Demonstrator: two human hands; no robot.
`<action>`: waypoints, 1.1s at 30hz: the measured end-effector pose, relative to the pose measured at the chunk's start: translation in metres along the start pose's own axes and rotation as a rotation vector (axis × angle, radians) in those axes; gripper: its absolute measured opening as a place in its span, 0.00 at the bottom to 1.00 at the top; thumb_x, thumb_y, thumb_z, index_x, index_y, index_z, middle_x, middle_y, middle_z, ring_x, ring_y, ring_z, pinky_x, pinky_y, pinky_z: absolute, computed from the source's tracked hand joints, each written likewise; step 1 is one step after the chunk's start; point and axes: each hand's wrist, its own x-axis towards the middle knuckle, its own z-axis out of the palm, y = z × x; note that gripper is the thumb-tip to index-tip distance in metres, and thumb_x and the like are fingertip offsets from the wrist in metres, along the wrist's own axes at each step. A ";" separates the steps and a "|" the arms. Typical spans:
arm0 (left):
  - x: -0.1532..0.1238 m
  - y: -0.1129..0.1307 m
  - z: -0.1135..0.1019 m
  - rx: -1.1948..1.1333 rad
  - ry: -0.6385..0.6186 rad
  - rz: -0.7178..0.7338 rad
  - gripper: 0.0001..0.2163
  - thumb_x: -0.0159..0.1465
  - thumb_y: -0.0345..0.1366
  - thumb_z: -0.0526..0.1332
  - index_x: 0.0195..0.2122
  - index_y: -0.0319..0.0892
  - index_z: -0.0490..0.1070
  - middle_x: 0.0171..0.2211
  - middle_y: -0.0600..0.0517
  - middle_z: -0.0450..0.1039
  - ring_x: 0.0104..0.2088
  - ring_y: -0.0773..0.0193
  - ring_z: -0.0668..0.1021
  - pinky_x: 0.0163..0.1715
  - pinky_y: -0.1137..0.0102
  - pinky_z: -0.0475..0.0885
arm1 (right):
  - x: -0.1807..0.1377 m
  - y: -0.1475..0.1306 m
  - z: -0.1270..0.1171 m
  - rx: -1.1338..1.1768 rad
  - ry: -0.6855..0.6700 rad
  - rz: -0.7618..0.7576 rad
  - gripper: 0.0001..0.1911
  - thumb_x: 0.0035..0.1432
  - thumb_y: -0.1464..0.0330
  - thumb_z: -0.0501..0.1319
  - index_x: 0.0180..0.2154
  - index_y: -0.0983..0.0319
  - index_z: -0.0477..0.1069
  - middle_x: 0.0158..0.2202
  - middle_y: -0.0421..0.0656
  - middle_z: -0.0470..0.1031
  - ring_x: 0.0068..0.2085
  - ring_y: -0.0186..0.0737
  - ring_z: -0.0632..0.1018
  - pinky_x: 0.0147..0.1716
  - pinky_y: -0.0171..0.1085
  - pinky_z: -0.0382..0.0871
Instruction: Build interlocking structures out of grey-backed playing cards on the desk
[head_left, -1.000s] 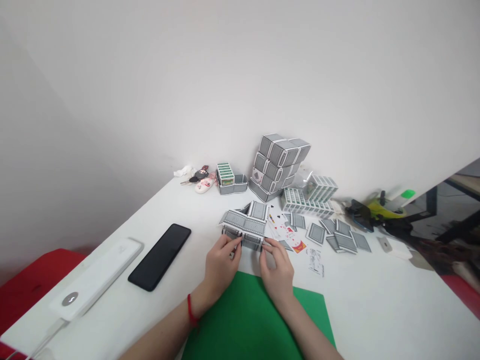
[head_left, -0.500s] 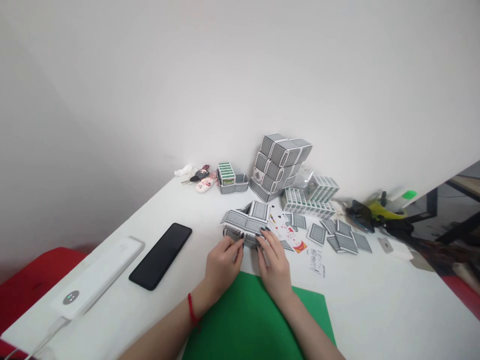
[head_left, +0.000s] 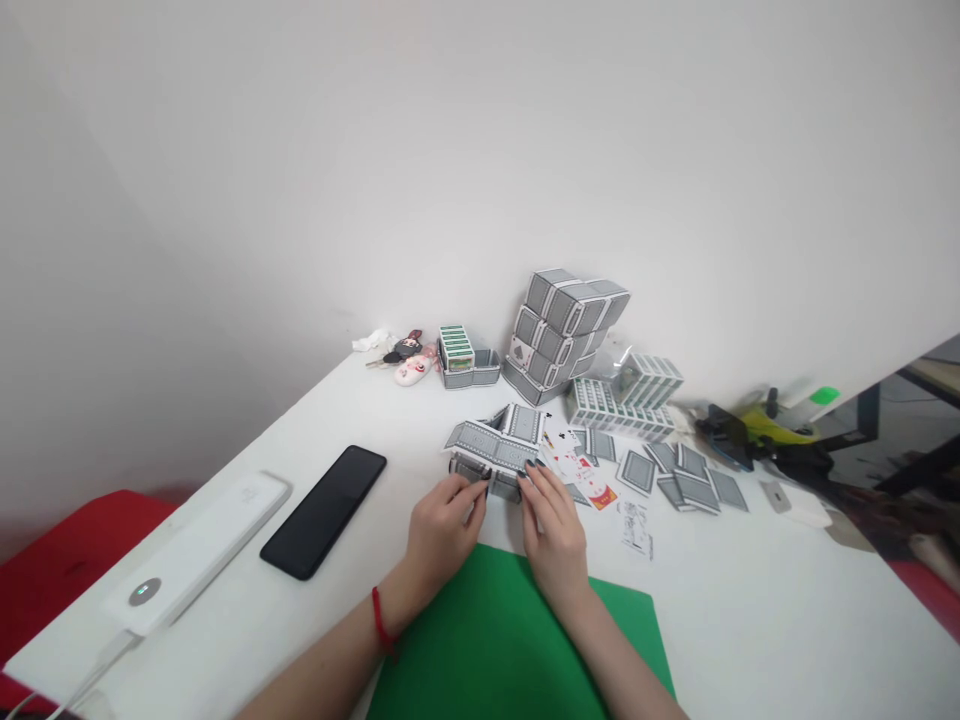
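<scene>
A small box-like structure of folded playing cards [head_left: 487, 443] with grey backs lies on the white table in front of me, some flaps raised on top. Thumb and fingers of my left hand [head_left: 444, 528], closed, pinch its near edge. My right hand [head_left: 555, 535] grips the near right corner, its fingers laid along the side and the thumb lower down. The fingers partly cover the front of the structure. Just beyond it stands a leaning stack of folded-card blocks [head_left: 566, 325]. Loose face-up cards [head_left: 577, 468] are spread to the right of my right hand.
A green sheet [head_left: 495, 640] lies under my forearms. To the left are a black phone [head_left: 324, 512] and a white power bank [head_left: 202, 550] with a cable. Green-and-white card packs [head_left: 619, 408], grey-backed cards [head_left: 694, 478] and a keychain charm [head_left: 412, 368] sit around the back.
The view has shifted slightly. My right hand's fingers have moved a little down along the structure's right side; my left hand keeps its pinch on the near edge.
</scene>
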 end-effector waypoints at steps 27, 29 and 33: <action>0.019 -0.029 -0.016 -0.454 0.077 -0.472 0.10 0.60 0.41 0.57 0.33 0.41 0.74 0.31 0.51 0.73 0.30 0.66 0.76 0.27 0.73 0.73 | -0.003 -0.009 0.001 0.015 0.012 0.129 0.17 0.60 0.75 0.52 0.49 0.61 0.67 0.52 0.49 0.69 0.53 0.45 0.71 0.50 0.47 0.69; 0.019 -0.029 -0.016 -0.444 0.068 -0.460 0.10 0.60 0.41 0.57 0.32 0.41 0.74 0.30 0.51 0.73 0.31 0.66 0.76 0.28 0.74 0.73 | -0.005 -0.008 0.002 0.022 0.009 0.142 0.17 0.60 0.75 0.52 0.50 0.61 0.67 0.53 0.49 0.68 0.53 0.45 0.71 0.50 0.46 0.69; 0.019 -0.028 -0.018 -0.397 0.048 -0.418 0.10 0.59 0.41 0.58 0.29 0.41 0.74 0.29 0.51 0.74 0.30 0.67 0.75 0.27 0.75 0.72 | -0.005 -0.008 0.002 0.026 0.013 0.148 0.18 0.60 0.75 0.52 0.51 0.60 0.66 0.54 0.49 0.68 0.53 0.44 0.71 0.50 0.45 0.69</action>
